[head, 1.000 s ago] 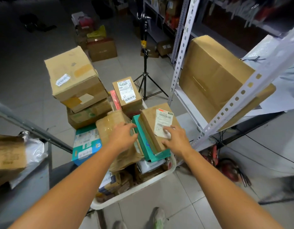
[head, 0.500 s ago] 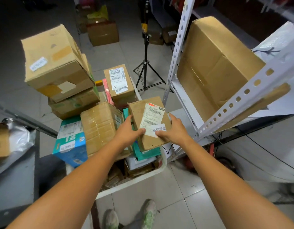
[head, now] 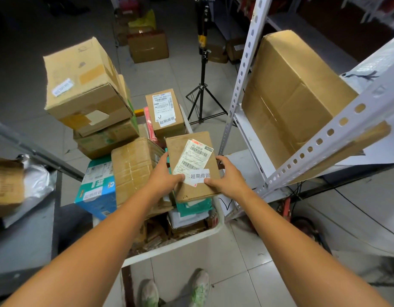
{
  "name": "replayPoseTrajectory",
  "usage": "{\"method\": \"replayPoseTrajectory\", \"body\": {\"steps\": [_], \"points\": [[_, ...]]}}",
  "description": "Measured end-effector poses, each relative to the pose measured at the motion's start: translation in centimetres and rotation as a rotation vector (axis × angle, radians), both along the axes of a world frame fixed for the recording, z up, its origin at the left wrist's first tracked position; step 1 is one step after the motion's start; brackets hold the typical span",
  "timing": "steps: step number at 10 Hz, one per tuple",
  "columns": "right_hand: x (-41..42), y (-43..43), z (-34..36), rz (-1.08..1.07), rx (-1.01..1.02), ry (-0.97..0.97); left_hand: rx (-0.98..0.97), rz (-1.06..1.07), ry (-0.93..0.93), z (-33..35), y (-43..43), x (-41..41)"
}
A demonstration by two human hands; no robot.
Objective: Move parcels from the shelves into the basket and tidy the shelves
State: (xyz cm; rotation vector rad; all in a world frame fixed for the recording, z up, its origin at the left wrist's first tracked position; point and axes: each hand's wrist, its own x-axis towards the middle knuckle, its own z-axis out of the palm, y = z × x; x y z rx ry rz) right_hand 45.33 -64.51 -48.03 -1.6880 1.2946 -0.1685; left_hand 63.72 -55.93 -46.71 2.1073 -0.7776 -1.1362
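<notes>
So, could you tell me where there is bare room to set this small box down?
The white plastic basket is piled above its rim. Bare patches: the lower white shelf board right of the small brown cardboard box, and the grey floor tiles between basket and shoes.

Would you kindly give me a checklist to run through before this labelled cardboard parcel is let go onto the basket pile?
1. Grip: left hand and right hand both hold the flat brown labelled cardboard parcel: ok.
2. Parcel above the white plastic basket: ok.
3. Firm rest on the teal packet beneath: cannot tell.
4. Rear stack steady: its top large cardboard box sits tilted: not ok.
5. Shelves emptied: a big brown carton is on the white metal shelf: not ok.
</notes>
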Motion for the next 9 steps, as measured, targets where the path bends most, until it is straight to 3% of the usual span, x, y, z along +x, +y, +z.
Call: {"method": "replayPoseTrajectory", "body": {"steps": [4, 7, 9], "points": [[0.0, 0.6, -1.1, 0.013, 0.058, -0.016, 0.041, -0.044, -0.085, 0.4, -0.5, 0.2], [-0.1, -0.5, 0.2, 0.087, -0.006, 0.123, 0.089, -0.180, -0.206, 1.4, -0.7, 0.5], [-0.8, -0.5, 4.6, 0.110, -0.080, 0.272, 0.129, -0.329, -0.389, 4.2, -0.2, 1.7]]}}
